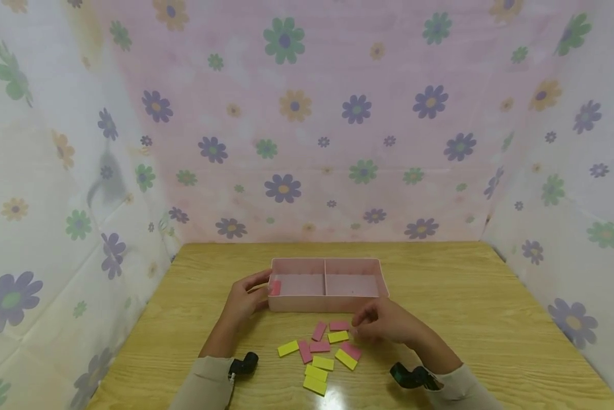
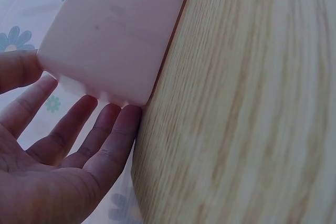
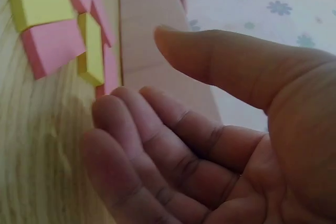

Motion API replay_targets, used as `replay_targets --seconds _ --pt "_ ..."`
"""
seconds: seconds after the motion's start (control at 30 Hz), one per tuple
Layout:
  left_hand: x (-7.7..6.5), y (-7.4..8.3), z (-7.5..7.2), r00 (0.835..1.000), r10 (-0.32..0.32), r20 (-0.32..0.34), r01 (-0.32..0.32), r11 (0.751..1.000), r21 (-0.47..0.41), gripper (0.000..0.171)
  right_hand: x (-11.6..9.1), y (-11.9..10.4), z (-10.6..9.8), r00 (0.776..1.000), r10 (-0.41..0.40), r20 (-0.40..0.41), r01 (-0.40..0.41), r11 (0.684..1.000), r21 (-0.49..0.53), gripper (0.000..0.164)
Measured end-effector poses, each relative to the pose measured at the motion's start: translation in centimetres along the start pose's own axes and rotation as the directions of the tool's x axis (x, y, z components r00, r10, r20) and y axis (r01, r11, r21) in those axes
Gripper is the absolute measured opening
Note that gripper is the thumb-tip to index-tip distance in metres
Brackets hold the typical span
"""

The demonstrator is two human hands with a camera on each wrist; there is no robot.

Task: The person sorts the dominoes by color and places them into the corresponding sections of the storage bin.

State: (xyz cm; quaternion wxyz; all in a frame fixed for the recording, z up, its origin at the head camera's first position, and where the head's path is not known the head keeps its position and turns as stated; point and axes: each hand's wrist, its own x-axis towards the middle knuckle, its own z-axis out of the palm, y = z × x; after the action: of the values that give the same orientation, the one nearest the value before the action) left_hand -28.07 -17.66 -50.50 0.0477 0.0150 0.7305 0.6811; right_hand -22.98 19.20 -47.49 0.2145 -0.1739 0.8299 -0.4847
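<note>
Here, my left grip [image 1: 245, 297] is spread, its fingertips touching the left end of the pink box [image 1: 307, 304], which stands on the tabletop [image 1: 174, 324]. A divider [image 1: 325, 278] splits the box into two compartments, and a pink piece [image 1: 275, 287] lies in the left one, by the end wall. My right grip [image 1: 389, 322] hangs near the box's front, thumb apart from my loosely curled fingers, just beside a pink block [image 1: 339, 326]. More pink blocks [image 1: 319, 347] and yellow blocks [image 1: 323, 363] lie scattered in front of the box, between my wrists, some touching one another.
</note>
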Motion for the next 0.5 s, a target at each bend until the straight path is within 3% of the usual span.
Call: replay_targets --seconds 0.23,0.5 --pt "0.0 0.1 0.0 1.0 0.016 -0.002 -0.016 1.0 -0.013 0.047 0.2 0.6 0.8 0.999 -0.042 0.018 0.043 0.995 -0.088 0.012" --pt "0.1 -0.3 -0.1 1.0 0.014 0.002 -0.014 1.0 -0.023 0.047 0.2 0.1 2.0 0.997 -0.069 -0.036 0.062 0.983 -0.176 0.019"
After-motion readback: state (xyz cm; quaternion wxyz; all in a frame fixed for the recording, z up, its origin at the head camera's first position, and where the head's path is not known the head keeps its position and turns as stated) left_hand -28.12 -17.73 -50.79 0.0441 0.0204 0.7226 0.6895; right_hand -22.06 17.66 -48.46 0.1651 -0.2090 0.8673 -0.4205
